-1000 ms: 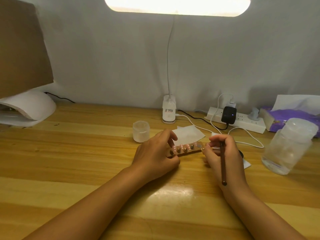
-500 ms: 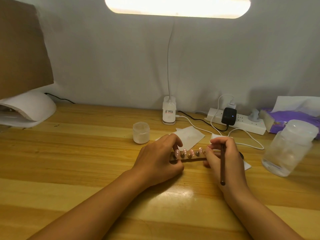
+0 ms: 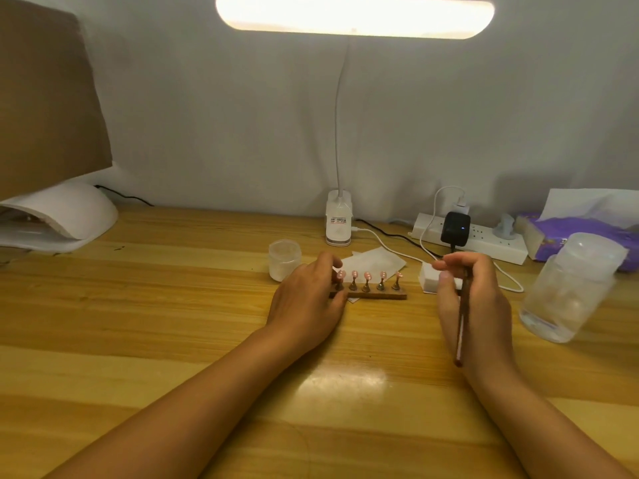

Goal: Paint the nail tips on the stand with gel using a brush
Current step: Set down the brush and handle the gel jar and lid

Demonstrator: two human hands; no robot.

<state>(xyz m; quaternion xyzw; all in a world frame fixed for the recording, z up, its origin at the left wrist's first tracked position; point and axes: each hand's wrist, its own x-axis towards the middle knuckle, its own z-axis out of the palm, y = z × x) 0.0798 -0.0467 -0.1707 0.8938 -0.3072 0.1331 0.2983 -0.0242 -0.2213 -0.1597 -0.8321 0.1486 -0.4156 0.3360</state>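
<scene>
Centre frame, the left hand [image 3: 306, 302] pinches the stand's [image 3: 375, 295] left end — the right hand [image 3: 473, 299], just right of it, grips the brush [image 3: 461, 326].

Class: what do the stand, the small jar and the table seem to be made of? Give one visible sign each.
Stand: probably dark wood, matt brown bar, no grain visible. Small jar: frosted plastic or glass, cloudy and translucent. Table: wood or wood-look laminate, light striped planks, glossy where the lamp reflects.
</scene>
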